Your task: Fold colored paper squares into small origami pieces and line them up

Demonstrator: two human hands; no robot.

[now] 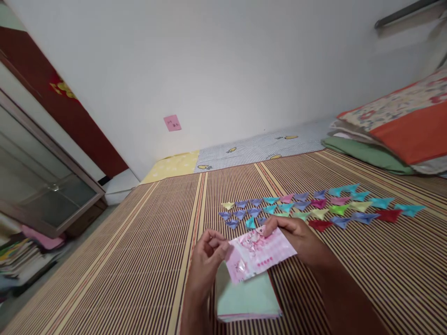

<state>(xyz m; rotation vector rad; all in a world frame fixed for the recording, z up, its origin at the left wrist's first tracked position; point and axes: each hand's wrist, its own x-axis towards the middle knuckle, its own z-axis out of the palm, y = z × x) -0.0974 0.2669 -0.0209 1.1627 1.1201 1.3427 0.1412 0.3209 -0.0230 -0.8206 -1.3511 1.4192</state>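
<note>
Both hands hold up a pink printed packet (261,253), glossy, with cartoon figures and a row of small dark pink marks. My left hand (207,258) pinches its left edge between thumb and fingers. At its upper right edge, my right hand (296,235) is closed on it. What the packet contains cannot be seen. Below it on the mat lies a stack of pale green paper (247,298), its upper part covered by the packet and my left hand. Beyond my hands, several folded paper boats (302,204) in many colours stand in rows.
A striped mat (139,260) covers the bed. Folded bedding (401,125) is piled at the right. A pink note (172,123) is stuck to the white wall. At the left are a glass-fronted cabinet (45,172) and a pile of books (24,253).
</note>
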